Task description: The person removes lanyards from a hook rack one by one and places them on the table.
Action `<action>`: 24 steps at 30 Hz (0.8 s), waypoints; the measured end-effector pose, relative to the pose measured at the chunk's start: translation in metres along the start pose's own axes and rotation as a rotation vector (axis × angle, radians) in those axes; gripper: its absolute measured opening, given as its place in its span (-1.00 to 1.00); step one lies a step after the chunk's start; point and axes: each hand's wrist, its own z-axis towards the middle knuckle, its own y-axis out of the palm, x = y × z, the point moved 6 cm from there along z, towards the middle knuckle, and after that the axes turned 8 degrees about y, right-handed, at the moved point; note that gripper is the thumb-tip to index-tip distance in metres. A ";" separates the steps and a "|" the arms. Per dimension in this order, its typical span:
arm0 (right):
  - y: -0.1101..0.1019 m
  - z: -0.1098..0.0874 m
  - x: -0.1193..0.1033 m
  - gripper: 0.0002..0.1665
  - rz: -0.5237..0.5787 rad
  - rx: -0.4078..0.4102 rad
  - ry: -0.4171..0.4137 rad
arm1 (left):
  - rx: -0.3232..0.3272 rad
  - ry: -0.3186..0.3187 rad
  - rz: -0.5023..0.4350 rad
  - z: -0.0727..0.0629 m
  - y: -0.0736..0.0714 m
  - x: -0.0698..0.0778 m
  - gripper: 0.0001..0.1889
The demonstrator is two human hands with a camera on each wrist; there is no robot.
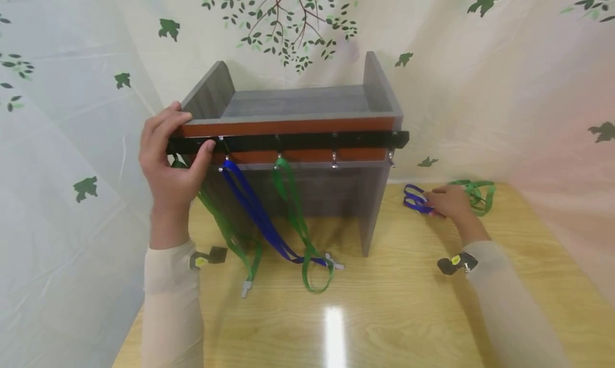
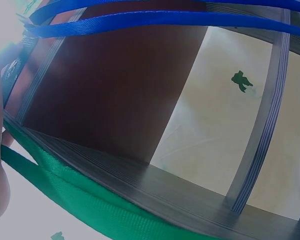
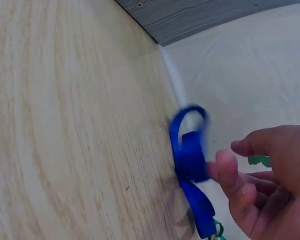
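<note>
A grey wooden shelf [image 1: 298, 103] stands on the table, with a black hook rail [image 1: 307, 142] across its front. My left hand [image 1: 170, 159] grips the shelf's left front corner, thumb on the rail and fingers over the top edge. From the hooks hang a blue lanyard [image 1: 254, 213] and a green lanyard [image 1: 293, 208]; another green lanyard [image 1: 221, 221] hangs beneath my left hand. On the right, my right hand [image 1: 451, 201] is at a coiled blue lanyard [image 3: 191, 155]. A fingertip appears to touch it, while thumb and forefinger stand apart in the right wrist view.
A green lanyard [image 1: 482, 197] lies in a heap just beyond my right hand. Two hooks [image 1: 334, 158] at the rail's right carry no lanyard. Behind the wooden table [image 1: 384, 314] hangs a pale curtain [image 1: 447, 90] with leaf prints.
</note>
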 end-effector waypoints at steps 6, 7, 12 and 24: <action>-0.003 -0.010 -0.003 -0.01 -0.165 0.077 -0.017 | 0.005 -0.005 0.000 0.000 0.001 0.000 -0.25; -0.002 -0.011 -0.002 0.08 -0.199 0.069 -0.010 | 0.006 -0.005 0.000 0.000 0.001 0.000 -0.25; 0.009 -0.012 0.001 0.41 -0.267 -0.030 0.031 | 0.010 -0.006 -0.001 0.000 0.000 0.001 -0.25; 0.019 -0.006 0.003 -0.42 -0.257 0.030 -0.020 | -0.002 0.001 0.000 0.000 -0.001 0.001 -0.26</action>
